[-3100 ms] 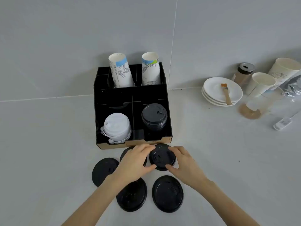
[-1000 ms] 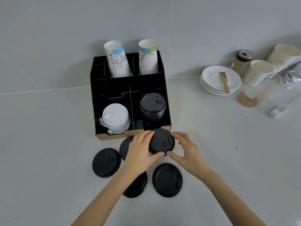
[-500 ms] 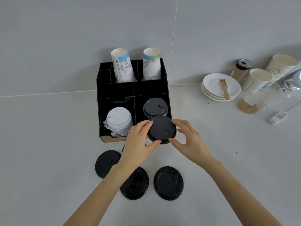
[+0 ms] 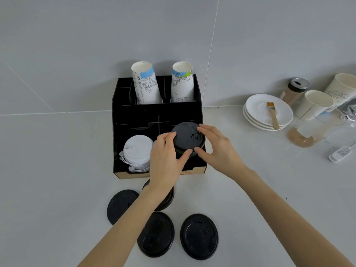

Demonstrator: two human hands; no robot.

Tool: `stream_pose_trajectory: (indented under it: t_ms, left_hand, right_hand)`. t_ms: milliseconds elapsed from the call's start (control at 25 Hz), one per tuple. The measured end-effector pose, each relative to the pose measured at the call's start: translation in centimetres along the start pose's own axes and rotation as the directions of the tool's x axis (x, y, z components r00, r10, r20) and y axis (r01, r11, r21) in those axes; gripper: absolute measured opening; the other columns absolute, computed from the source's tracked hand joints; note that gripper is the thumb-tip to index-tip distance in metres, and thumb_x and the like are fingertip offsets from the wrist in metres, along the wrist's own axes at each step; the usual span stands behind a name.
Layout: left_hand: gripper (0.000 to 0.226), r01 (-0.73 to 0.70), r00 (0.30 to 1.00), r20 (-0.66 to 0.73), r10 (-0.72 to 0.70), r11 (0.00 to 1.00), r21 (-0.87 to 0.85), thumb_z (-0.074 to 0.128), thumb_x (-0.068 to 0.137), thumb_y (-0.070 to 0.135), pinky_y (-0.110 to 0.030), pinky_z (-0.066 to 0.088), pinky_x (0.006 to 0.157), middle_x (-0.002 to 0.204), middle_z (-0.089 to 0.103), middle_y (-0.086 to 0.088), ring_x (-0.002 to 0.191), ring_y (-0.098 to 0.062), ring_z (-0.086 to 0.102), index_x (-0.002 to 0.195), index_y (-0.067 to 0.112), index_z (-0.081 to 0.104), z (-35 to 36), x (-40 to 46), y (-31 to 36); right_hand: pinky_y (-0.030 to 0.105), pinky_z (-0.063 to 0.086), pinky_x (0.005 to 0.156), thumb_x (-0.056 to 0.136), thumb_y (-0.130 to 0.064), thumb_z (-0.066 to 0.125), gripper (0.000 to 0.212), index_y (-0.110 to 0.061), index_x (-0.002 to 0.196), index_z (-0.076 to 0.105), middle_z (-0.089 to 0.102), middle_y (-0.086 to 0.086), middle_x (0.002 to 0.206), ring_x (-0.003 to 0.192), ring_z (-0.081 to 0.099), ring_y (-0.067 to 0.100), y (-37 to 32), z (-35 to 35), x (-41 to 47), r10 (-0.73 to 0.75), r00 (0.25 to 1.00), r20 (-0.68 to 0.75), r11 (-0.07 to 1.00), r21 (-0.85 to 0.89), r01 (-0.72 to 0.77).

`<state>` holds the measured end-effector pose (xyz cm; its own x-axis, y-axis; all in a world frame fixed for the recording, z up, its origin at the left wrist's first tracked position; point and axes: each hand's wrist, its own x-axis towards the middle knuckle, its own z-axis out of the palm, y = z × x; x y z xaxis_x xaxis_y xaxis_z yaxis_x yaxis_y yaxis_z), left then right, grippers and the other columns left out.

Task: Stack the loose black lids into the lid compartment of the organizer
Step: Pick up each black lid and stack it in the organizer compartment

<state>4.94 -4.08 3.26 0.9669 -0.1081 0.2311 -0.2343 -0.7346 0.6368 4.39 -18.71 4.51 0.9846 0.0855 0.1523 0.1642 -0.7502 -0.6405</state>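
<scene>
Now, working from the left, your organizer (image 4: 118, 132) sits on the table (image 4: 48, 170) against the wall, and its front-left compartment holds a leaning stack of white lids (image 4: 137, 151). Behind it, two printed paper cup stacks (image 4: 146, 83) stand in the rear slots, rims up and tilted back. Just right of the white lids, your left hand (image 4: 165, 160) pinches the near-left rim of a black lid (image 4: 186, 137), thumb under the front edge and fingers on top. That lid sits over the front-right compartment, apparently resting on the black lid stack already there, though the stack beneath is mostly hidden. Your right hand (image 4: 215, 149) clamps the opposite rim, thumb low and fingers curled over the far edge. You hold it from both sides probably so it stays level and centred as it seats on the one below; a one-sided grip would likely tip it against the divider.

Below the organizer, four loose black lids (image 4: 199, 237) lie flat on the table, one partly hidden by your left forearm, so most of the job remains.

Further right, well apart from the work, a stack of white saucers (image 4: 269, 112) carries a small brush (image 4: 272, 116), with a shaker jar (image 4: 294, 91) and paper cups beyond.
</scene>
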Motion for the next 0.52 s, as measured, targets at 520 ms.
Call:
stream_pose_trajectory:
  t_ms: [520]
  left_hand:
    - [0.055, 0.094, 0.996, -0.014, -0.093, 0.993, 0.066, 0.07, 0.074, 0.028, -0.047, 0.048, 0.082, 0.109, 0.053, -0.023, 0.1, -0.037, 0.054, 0.116, 0.002, 0.047, 2.4, 0.9, -1.1]
  right_hand:
    - [0.04, 0.031, 0.11, 0.083, -0.013, 0.056, 0.056, -0.004, 0.133, 0.031, 0.034, 0.013, 0.145, 0.132, 0.029, 0.029, 0.9, 1.5, 2.1, 0.039, 0.989, 0.143, 0.99, -0.138, -0.019]
